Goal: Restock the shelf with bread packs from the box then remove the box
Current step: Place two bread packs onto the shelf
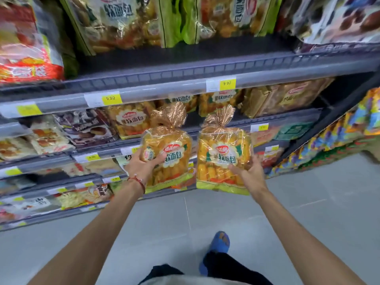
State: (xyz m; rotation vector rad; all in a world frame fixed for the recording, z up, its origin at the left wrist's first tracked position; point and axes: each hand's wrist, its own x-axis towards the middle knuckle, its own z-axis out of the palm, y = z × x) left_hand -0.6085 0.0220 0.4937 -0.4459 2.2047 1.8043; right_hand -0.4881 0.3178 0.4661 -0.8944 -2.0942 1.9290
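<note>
head view — bread packs [223, 159] upright, tied tops up

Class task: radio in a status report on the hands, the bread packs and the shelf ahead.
Left hand holds one bread pack; right hand holds another. Both short of the shelf. Box not in view. Nothing blocking.

Grey tiled floor [308, 212], grey tiered shop shelving [185, 73], yellow price tags [111, 98], even light

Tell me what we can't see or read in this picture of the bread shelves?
- The box: nowhere in the head view, outside the frame.
- Leftmost yellow price tag: too blurred to read.
- Right hand: mostly hidden behind the right bread pack.
- Left bread pack: its left edge is covered by the left hand.
</note>
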